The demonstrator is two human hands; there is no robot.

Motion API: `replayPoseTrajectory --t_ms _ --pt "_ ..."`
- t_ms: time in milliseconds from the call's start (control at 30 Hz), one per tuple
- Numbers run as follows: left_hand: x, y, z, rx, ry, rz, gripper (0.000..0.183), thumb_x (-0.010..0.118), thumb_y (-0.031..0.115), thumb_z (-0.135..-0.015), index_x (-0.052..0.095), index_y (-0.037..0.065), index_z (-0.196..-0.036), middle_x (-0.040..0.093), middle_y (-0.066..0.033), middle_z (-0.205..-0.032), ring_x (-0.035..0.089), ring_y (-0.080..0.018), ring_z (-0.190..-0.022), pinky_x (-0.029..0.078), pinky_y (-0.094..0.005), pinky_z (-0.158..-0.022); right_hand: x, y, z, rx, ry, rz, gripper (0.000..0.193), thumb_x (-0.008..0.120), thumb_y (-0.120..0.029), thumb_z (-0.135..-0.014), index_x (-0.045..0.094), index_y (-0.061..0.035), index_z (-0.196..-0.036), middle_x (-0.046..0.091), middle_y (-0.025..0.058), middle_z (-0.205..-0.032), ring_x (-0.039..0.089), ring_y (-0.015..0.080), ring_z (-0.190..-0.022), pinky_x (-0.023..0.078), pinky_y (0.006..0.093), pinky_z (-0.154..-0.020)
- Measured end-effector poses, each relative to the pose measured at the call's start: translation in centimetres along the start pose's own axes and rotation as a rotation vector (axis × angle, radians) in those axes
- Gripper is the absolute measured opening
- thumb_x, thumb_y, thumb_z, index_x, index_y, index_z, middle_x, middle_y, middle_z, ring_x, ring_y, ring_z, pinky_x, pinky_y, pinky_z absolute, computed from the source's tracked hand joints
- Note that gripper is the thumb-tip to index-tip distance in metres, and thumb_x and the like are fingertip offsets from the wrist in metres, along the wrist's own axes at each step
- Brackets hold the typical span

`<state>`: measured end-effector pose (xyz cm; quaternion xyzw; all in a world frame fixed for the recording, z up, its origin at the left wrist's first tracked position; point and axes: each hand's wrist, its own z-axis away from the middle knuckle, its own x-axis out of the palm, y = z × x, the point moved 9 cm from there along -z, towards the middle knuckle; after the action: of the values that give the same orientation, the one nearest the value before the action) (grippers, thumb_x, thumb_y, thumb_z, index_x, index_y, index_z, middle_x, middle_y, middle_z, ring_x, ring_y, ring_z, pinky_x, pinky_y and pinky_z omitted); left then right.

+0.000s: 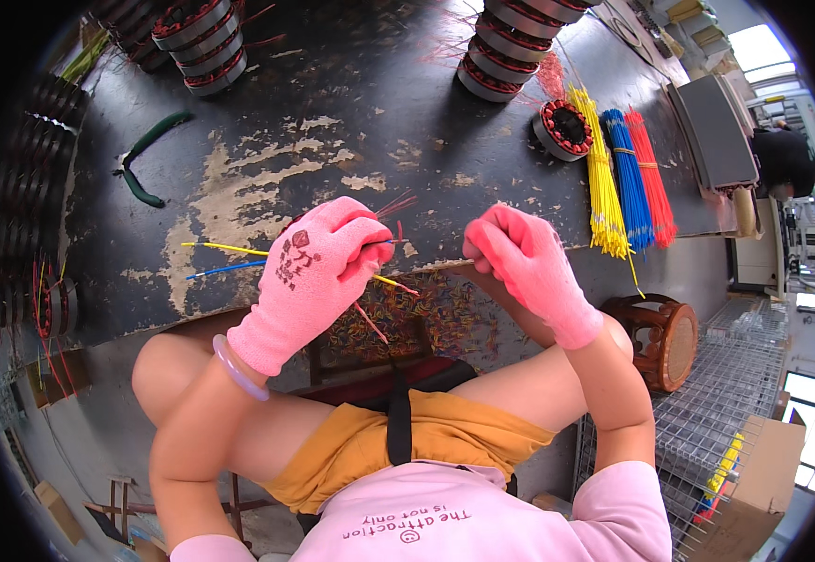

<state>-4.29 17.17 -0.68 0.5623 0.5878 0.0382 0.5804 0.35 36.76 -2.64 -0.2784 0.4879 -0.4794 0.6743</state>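
My left hand, in a pink knitted glove, is closed over a yellow wire and a blue wire at the table's front edge. A yellow wire end and a reddish wire end stick out below its fingers. Fine reddish strands fan out beyond the fingertips. Whatever else lies under the palm is mostly hidden. My right hand, gloved the same way, hovers a short way to the right with its fingers pinched together. I cannot make out whether anything thin is between them.
Green-handled pliers lie at the left on the worn black table. Stacked motor stators stand at the back, with a single stator nearer. Bundles of yellow, blue and red wires lie at the right.
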Motion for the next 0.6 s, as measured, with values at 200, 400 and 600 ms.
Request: replayPoseTrajectory --t_ms 200,400,600 --pt "0.1 0.1 -0.1 0.002 -0.023 -0.072 0.010 0.070 0.007 -0.085 0.067 0.006 -0.095 0.065 -0.0084 -0.097 0.066 -0.0317 -0.092 0.054 -0.0415 -0.079 3.6 -5.0 2.0 -0.844 0.295 0.855 0.029 0.077 -0.040 -0.085 0.066 -0.0129 -0.085 0.062 0.0030 -0.082 0.064 0.0230 -0.076 0.052 0.0379 -0.066" --pt "0.0 0.7 -0.2 0.031 -0.012 -0.086 0.014 0.071 0.006 -0.084 0.067 0.007 -0.097 0.064 -0.0086 -0.098 0.066 -0.0314 -0.093 0.054 -0.0413 -0.078 5.4 -4.8 -0.7 -0.631 0.117 0.451 0.017 0.070 -0.026 -0.091 0.070 -0.0101 -0.097 0.065 0.0016 -0.082 0.064 0.0189 -0.073 0.052 0.0325 -0.066" --pt "-0.1 0.6 -0.2 0.045 -0.014 -0.074 0.013 0.072 0.005 -0.085 0.068 0.002 -0.098 0.066 -0.0119 -0.099 0.066 -0.0314 -0.087 0.054 -0.0378 -0.074 5.6 -1.0 -1.8 -0.170 -0.295 -0.047 0.020 0.069 -0.023 -0.093 0.068 -0.0057 -0.104 0.067 0.0037 -0.088 0.062 0.0148 -0.078 0.049 0.0301 -0.068"
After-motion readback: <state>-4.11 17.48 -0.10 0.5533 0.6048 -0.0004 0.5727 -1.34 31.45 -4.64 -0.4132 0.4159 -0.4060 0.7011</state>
